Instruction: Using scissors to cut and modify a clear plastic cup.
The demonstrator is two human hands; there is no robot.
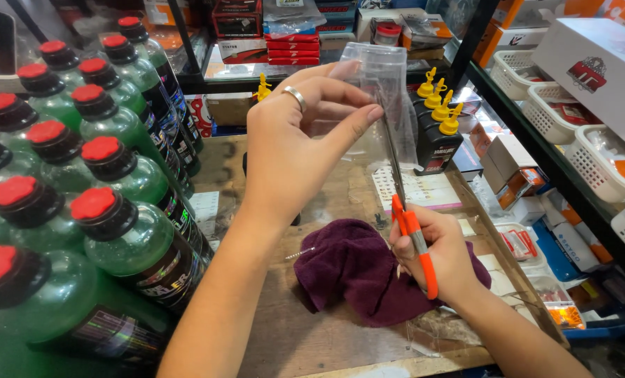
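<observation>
Left hand (295, 140) fingers pinch clear plastic bag (382, 84) upright; right hand (442, 255) grips orange-handled scissors (405, 203), blades pointing up along bag's long axis, just beside left thumb

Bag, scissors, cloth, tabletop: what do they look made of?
Bag: thin clear plastic film, glossy; shelves show through it.
Scissors: orange handles look like smooth plastic, blades grey metal.
Cloth: purple, soft and fuzzy, likely terry or microfibre.
Tabletop: bare wood or board, matte and scuffed.
</observation>
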